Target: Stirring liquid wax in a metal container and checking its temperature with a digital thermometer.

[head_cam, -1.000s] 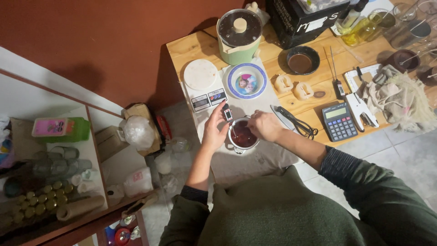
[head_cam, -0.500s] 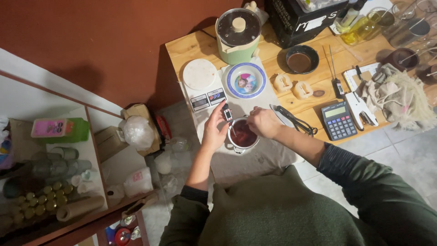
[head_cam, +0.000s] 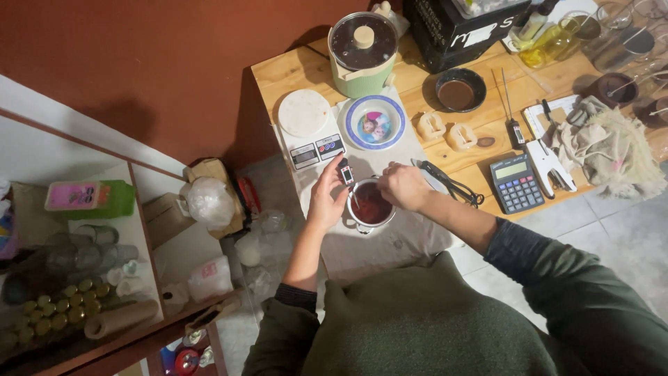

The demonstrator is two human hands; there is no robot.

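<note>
A small metal pot filled with dark red liquid sits on a pale cloth at the near edge of a wooden table. My left hand rests against the pot's left side and pinches a small black digital probe thermometer whose tip dips into the liquid. My right hand is closed at the pot's right rim, apparently holding the pot or a thin stirrer; what it grips is hidden by the fingers.
Behind the pot lie a white kitchen scale, a blue-rimmed plate, a green lidded cooker, a dark bowl, two small moulded shapes, scissors, a calculator and a cloth heap. A shelf with jars stands left.
Both hands stay at the pot. My right hand has shifted slightly over the rim and the view has moved a little; nothing was picked up or let go.
</note>
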